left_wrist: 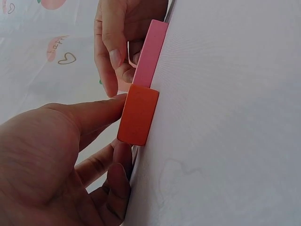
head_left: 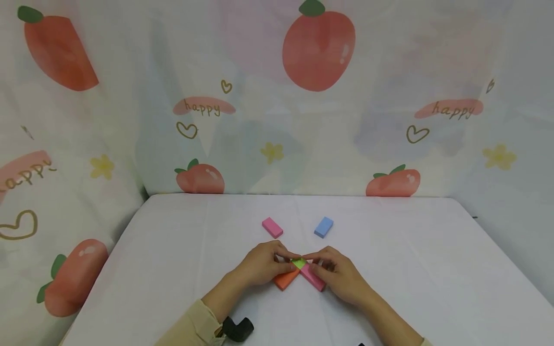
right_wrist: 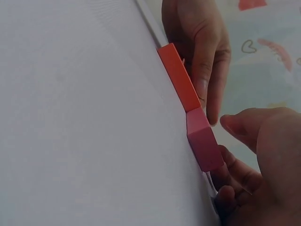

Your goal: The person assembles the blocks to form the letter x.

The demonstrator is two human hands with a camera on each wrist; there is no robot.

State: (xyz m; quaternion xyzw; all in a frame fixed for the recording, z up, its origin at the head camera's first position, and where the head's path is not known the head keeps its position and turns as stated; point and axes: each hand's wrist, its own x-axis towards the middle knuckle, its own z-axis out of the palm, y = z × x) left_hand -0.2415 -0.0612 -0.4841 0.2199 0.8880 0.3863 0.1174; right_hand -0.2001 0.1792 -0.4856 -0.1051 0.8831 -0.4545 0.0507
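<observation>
Near the middle of the white table, an orange block (head_left: 285, 279) and a pink block (head_left: 313, 277) slant together into an upside-down V, meeting at a corner. Around their meeting point shows a lime-green piece (head_left: 299, 263), partly covered by fingers. My left hand (head_left: 262, 263) holds the orange block, thumb on its upper side and other fingers along its outer side. With thumb over the pink block and fingers curled at its outer side, my right hand (head_left: 339, 275) grips it. Both index fingertips come together at the green piece's far edge.
A second pink block (head_left: 272, 228) lies beyond the left hand, and a blue block (head_left: 323, 227) beyond the right. The white tabletop (head_left: 207, 230) ends at a fruit-printed cloth backdrop (head_left: 320, 129). A black device (head_left: 238, 329) sits at the left wrist.
</observation>
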